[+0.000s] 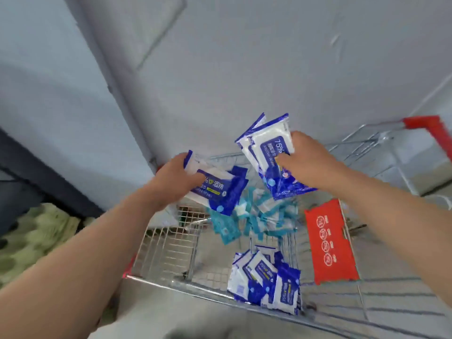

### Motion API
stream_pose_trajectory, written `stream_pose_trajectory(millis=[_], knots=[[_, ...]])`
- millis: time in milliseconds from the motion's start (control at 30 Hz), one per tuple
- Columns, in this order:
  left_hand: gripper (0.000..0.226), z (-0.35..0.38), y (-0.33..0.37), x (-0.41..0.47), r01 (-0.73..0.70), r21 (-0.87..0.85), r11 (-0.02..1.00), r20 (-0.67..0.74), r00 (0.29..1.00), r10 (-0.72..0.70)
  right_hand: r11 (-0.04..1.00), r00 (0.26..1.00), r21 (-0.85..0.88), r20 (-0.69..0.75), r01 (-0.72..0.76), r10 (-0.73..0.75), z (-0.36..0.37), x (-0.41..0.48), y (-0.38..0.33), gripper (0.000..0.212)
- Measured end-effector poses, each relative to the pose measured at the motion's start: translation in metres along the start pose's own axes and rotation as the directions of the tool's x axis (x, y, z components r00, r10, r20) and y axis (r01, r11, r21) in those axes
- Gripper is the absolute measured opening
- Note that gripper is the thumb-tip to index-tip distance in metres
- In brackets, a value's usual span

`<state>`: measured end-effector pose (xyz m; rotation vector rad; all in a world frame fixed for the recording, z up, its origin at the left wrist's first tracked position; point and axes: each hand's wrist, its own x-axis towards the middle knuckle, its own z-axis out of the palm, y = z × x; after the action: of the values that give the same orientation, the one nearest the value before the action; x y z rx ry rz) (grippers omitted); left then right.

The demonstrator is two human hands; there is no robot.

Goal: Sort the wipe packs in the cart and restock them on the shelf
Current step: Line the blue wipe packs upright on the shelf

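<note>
Holding wipe packs in both hands, the person leaned over a wire cart [168, 243] that stood on a grey floor [244, 57]. The left hand [175, 176] gripped a small stack of blue-and-white packs [217, 192], fingers curled over its far edge, above the cart's far left corner. The right hand [308, 160] clamped a second stack of the same blue-and-white packs [266, 152], thumb pressed on the top pack's face, and this stack was raised a little higher, over the far side of the basket. The two hands were apart, each with its own stack, and the stacks did not touch. Down in the basket lay the loose stock in two groups: a jumble of teal packs [264, 216] at the far end, under the hands, and a heap of blue-and-white packs [266, 282] at the near right corner, some leaning against the wire wall. Bare wire showed on the near left of the basket. A red seat flap [330, 243] with white pictograms lay to the right of the packs, and the red handle [425, 126] showed at the far right. A green patterned mat [31, 236] lay on the left, beyond the cart — blurred, as was much of the view.
</note>
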<state>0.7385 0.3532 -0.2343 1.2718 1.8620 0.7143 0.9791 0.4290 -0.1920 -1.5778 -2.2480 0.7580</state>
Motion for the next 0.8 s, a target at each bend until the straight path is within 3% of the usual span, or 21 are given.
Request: stream_pose_trajectory(millis=[167, 400, 600, 800], knots=[[0.012, -0.118, 0.031, -0.061, -0.103, -0.085, 0.991, -0.187, 0.979, 0.085, 0.983, 0.981, 0.055, -0.094, 0.173, -0.167, -0.046, -0.001, -0.131, 0.015], [0.017, -0.275, 0.032, -0.177, -0.244, 0.009, 0.970, -0.474, 0.853, 0.219, 0.892, 0.876, 0.053, -0.227, 0.448, -0.426, -0.063, -0.048, -0.323, 0.020], [0.017, -0.405, -0.022, -0.287, -0.286, 0.007, 0.958, -0.652, 0.725, 0.221, 0.790, 0.781, 0.096, -0.263, 0.605, -0.566, -0.018, -0.103, -0.483, 0.023], [0.014, -0.515, -0.094, -0.367, -0.224, -0.040, 0.974, -0.735, 0.666, 0.123, 0.728, 0.730, 0.090, -0.186, 0.679, -0.658, 0.054, -0.135, -0.627, 0.028]])
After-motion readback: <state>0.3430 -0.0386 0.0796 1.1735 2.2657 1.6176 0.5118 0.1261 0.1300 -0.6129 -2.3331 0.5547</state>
